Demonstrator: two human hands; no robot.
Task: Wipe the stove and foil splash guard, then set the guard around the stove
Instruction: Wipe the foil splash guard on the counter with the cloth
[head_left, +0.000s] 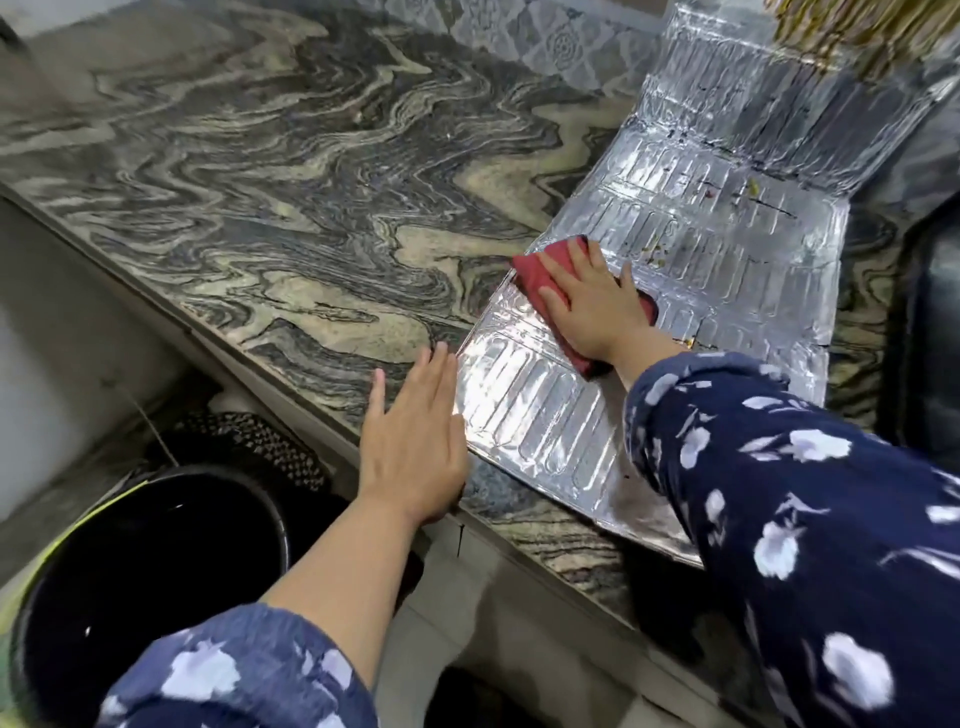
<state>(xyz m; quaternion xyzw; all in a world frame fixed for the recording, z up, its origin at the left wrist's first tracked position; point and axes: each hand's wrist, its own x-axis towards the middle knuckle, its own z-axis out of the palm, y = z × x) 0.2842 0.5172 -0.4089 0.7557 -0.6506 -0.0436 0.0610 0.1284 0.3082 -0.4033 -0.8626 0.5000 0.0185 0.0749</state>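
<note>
The silver foil splash guard (691, 249) lies unfolded and flat on the marbled countertop (270, 171), its far panel bent upward against the wall. Small food specks dot its middle. My right hand (589, 301) presses flat on a folded dark red cloth (540, 273) on the guard's left part. My left hand (415, 431) rests flat with straight fingers on the counter's front edge, its fingertips touching the guard's near left edge. The stove is a dark shape (935, 322) at the right edge, mostly out of view.
A black bucket (156, 571) stands on the floor below the counter at the lower left, next to a patterned dark object (260, 441). A yellowish fringed item (857, 31) hangs at the top right over the guard's raised panel.
</note>
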